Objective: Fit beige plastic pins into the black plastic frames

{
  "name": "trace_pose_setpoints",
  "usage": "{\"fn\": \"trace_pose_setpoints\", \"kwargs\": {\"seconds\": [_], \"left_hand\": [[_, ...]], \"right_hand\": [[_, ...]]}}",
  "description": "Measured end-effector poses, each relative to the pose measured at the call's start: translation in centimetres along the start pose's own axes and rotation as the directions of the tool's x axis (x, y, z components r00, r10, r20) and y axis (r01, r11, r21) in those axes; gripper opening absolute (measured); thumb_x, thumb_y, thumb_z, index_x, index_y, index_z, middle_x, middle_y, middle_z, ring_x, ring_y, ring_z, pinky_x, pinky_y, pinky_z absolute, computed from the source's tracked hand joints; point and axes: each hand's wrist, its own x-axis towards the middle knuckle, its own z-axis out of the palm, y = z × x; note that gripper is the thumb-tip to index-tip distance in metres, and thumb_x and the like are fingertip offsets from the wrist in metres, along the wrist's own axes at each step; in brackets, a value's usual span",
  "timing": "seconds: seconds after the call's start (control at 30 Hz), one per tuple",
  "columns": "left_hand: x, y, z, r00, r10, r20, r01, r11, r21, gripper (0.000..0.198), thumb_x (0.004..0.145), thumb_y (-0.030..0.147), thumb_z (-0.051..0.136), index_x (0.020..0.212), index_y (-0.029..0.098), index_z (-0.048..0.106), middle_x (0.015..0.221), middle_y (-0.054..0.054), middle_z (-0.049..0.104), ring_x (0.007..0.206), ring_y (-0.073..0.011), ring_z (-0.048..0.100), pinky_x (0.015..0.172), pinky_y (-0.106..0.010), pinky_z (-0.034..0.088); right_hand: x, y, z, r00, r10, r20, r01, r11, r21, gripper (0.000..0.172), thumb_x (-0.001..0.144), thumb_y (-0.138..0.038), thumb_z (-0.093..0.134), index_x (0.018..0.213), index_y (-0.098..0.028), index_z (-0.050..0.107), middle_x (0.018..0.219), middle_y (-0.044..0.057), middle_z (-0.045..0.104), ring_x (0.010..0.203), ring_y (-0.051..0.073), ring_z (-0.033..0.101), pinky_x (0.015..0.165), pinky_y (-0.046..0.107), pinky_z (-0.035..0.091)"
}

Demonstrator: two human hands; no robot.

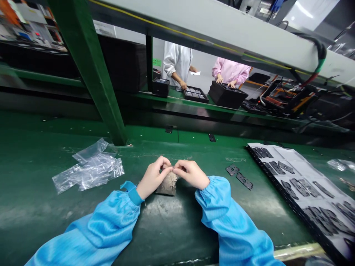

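Note:
My left hand (155,176) and my right hand (191,173) meet in the middle of the green bench, thumbs and fingers pinched together. Between and just below them is a small bag (168,184) that looks full of rough, greyish-beige bits; its bottom rests on the bench. Both hands grip its upper edge, which the fingers mostly hide. What the bits are cannot be made out. Left of my hands lies a loose pile of clear plastic bags (90,170). Two flat black parts (240,176) lie to the right of my right hand.
A black-edged tray (303,160) with pale compartments holds several black parts at right. A green post (91,77) rises behind the clear bags. Across the bench, two people (179,59) work by black trays (227,95). A white beam (222,27) crosses above.

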Motion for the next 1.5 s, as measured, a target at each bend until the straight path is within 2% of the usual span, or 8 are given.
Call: {"fn": "trace_pose_setpoints", "kwargs": {"seconds": [0.3,0.47,0.7,0.93,1.03,1.13,1.23,1.5], "left_hand": [[0.4,-1.3,-0.2,0.991,-0.068,-0.111,0.049,0.984,-0.173,0.022,0.088,0.035,0.038,0.100,0.018,0.046,0.083,-0.002,0.058,0.080,-0.0156,0.058,0.073,-0.029,0.046],[0.8,-2.0,-0.5,0.982,-0.116,-0.152,0.081,0.972,-0.220,0.022,0.087,0.036,0.039,0.094,0.019,0.050,0.081,-0.002,0.059,0.079,-0.0157,0.058,0.074,-0.029,0.047],[0.8,-1.9,-0.7,0.977,-0.135,-0.165,0.095,0.968,-0.233,0.021,0.085,0.036,0.043,0.090,0.019,0.055,0.085,-0.003,0.060,0.084,-0.0175,0.059,0.079,-0.030,0.046],[0.9,-1.7,-1.0,0.977,-0.129,-0.168,0.082,0.962,-0.260,0.023,0.084,0.039,0.045,0.089,0.018,0.056,0.091,-0.005,0.059,0.093,-0.0206,0.056,0.087,-0.036,0.042],[0.7,-0.9,-1.1,0.989,-0.100,-0.112,0.062,0.951,-0.302,0.034,0.082,0.046,0.047,0.098,0.018,0.057,0.103,-0.008,0.060,0.102,-0.0231,0.055,0.092,-0.037,0.041],[0.4,0.3,-1.0,0.987,-0.049,0.155,0.121,0.858,-0.499,0.059,0.079,0.061,0.040,0.116,0.017,0.052,0.115,-0.012,0.059,0.106,-0.0264,0.056,0.090,-0.038,0.044],[0.3,1.1,-0.6,0.918,-0.062,0.391,0.266,0.829,-0.492,0.065,0.069,0.059,0.057,0.117,0.016,0.052,0.112,-0.012,0.062,0.101,-0.0279,0.059,0.088,-0.040,0.046],[0.5,1.8,-0.5,0.897,-0.189,0.398,0.306,0.918,-0.253,0.036,0.070,0.027,0.065,0.103,0.014,0.058,0.085,-0.005,0.070,0.078,-0.0212,0.065,0.076,-0.035,0.051]], "right_hand": [[-1.0,0.4,-2.7,0.998,-0.053,0.017,0.052,0.998,0.046,0.012,0.083,-0.024,0.048,0.074,-0.017,0.052,0.057,-0.004,0.051,0.050,0.008,0.046,0.049,0.019,0.036],[-0.8,1.2,-4.4,0.990,-0.052,-0.130,0.043,0.997,-0.067,0.013,0.083,-0.022,0.046,0.070,-0.018,0.047,0.060,-0.001,0.050,0.056,0.011,0.047,0.053,0.022,0.037],[-1.6,0.4,-4.4,0.994,-0.084,-0.066,0.077,0.991,-0.107,0.014,0.084,-0.027,0.048,0.073,-0.018,0.050,0.059,-0.002,0.053,0.049,0.010,0.048,0.050,0.020,0.038],[-1.1,0.2,-4.3,0.978,-0.089,-0.189,0.054,0.981,-0.185,0.014,0.083,-0.022,0.046,0.069,-0.018,0.047,0.062,0.000,0.051,0.058,0.012,0.048,0.056,0.023,0.037],[-1.2,-0.7,-4.1,0.986,-0.106,-0.128,0.089,0.987,-0.135,0.014,0.084,-0.026,0.046,0.073,-0.018,0.050,0.061,-0.002,0.052,0.055,0.010,0.047,0.053,0.020,0.037],[-1.2,-1.5,-3.4,0.983,-0.137,-0.125,0.122,0.985,-0.121,0.015,0.085,-0.026,0.046,0.073,-0.018,0.049,0.063,-0.002,0.053,0.056,0.010,0.048,0.053,0.019,0.038],[-1.3,-1.6,-2.9,0.971,-0.155,-0.180,0.125,0.978,-0.170,0.015,0.087,-0.026,0.043,0.075,-0.019,0.048,0.064,-0.001,0.054,0.057,0.011,0.048,0.055,0.020,0.038],[-0.9,-0.6,-1.9,0.956,-0.145,-0.256,0.063,0.951,-0.303,0.015,0.088,-0.022,0.038,0.078,-0.019,0.049,0.071,0.005,0.056,0.065,0.017,0.050,0.065,0.028,0.036]]}}
